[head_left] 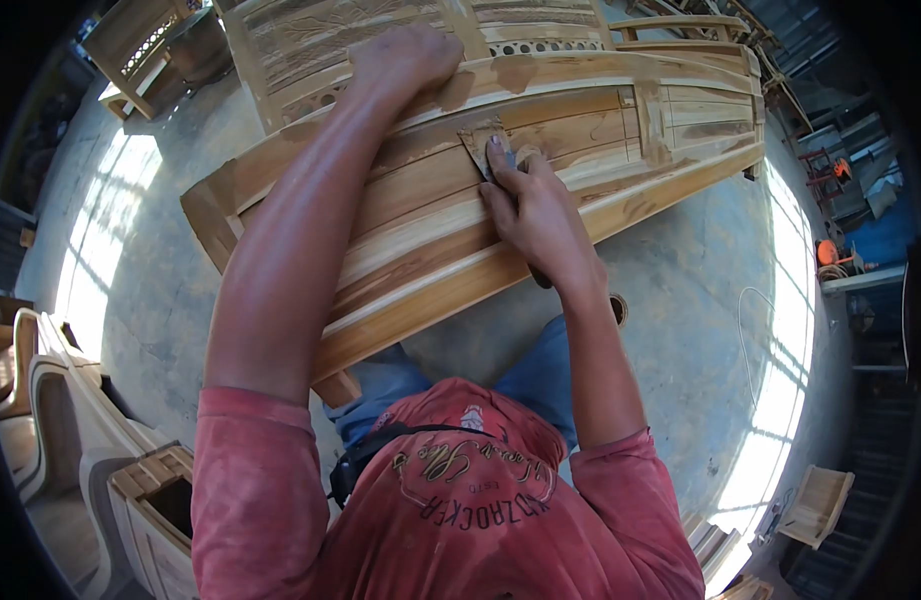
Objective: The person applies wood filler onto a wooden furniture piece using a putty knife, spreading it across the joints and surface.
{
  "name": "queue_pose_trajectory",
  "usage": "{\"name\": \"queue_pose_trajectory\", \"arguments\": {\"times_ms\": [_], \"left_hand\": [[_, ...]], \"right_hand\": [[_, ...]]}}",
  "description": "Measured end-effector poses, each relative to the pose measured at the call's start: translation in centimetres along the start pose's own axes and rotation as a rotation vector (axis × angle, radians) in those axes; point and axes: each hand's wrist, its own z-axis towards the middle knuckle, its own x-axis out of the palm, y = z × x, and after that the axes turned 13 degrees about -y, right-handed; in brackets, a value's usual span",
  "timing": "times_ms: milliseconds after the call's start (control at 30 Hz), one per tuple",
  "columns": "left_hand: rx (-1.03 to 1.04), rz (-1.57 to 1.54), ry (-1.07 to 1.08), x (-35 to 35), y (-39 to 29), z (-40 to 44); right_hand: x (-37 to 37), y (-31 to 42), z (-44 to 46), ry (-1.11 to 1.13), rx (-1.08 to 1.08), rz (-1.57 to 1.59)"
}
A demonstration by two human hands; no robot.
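A broad, flat-bladed scraper with a smeared metal blade (pixel 477 148) is at the middle of a long, pale-and-brown panelled wooden piece (pixel 410 225), its blade laid against the planks; the blade points away from the person and a little to the left, and the tool's long axis runs back under the palm to a dark handle end, nearer the lap; the wooden piece's own long axis slants from near left to far right.

The bare right hand (pixel 533 205) grasps the scraper, fingers reaching forward toward the blade; the bare left hand (pixel 408 55) is bent at the wrist with its fingers curled out of sight, near the far rail of the same piece; whether it grips anything cannot be told.

Three hollow things show: a rounded brown pot (pixel 200 48) on the floor at far left, a small round container with a pale rim (pixel 619 309) beside the right forearm, and a pale wooden box-shaped frame with a dark opening (pixel 140 482) at near left; the contents of all three are too dark or hidden to make out.

There is one scraper in view; one carved, panelled wooden back (pixel 330 40) lies beyond the long piece; two orange objects (pixel 828 252) sit at the right, one farther off than the other.
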Motion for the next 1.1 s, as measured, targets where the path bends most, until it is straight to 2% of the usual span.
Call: {"name": "queue_pose_trajectory", "arguments": {"times_ms": [133, 200, 233, 300, 333, 467, 567, 633, 667, 800, 967, 1100], "left_hand": [[-0.025, -0.008, -0.001, 0.1, -0.1, 0.3], [-0.002, -0.013, -0.025, 0.2, -0.2, 0.5], [0.009, -0.016, -0.044, 0.3, -0.1, 0.5], [0.028, -0.02, -0.076, 0.7, 0.3, 0.5], [0.031, -0.021, -0.072, 0.6, 0.2, 0.4], [0.017, 0.003, 0.007, -0.2, 0.0, 0.3], [0.021, 0.004, 0.005, -0.5, -0.1, 0.2], [0.026, 0.01, 0.007, -0.6, -0.2, -0.1], [0.026, 0.008, 0.006, -0.5, -0.1, -0.1], [0.032, -0.065, -0.013, -0.2, 0.1, -0.1], [0.116, -0.029, 0.024, -0.1, 0.1, 0.4], [0.046, -0.024, 0.025, 0.1, 0.1, 0.6]], "right_hand": [[-2.5, -0.9, -0.4, 0.104, -0.029, 0.03], [-3.2, -1.9, -0.2, -0.042, 0.094, 0.22], [-3.7, -2.3, 0.2, -0.044, 0.095, 0.217], [-4.5, -3.0, 1.3, -0.135, 0.407, 0.122], [-4.6, -3.2, 1.6, -0.136, 0.411, 0.12], [-4.9, -3.5, 2.6, -0.058, 0.527, 0.044], [-3.7, -1.6, 2.4, -0.053, 0.494, 0.058], [-3.9, 1.2, 2.1, 0.154, 0.528, 0.109], [-3.6, 1.5, 1.6, 0.153, 0.528, 0.107], [-2.4, 1.5, -0.4, 0.116, 0.174, 0.114], [-3.1, -1.0, -1.0, -0.092, 0.04, 0.172], [-1.2, -1.5, -1.5, -0.174, -0.064, 0.163]]}}
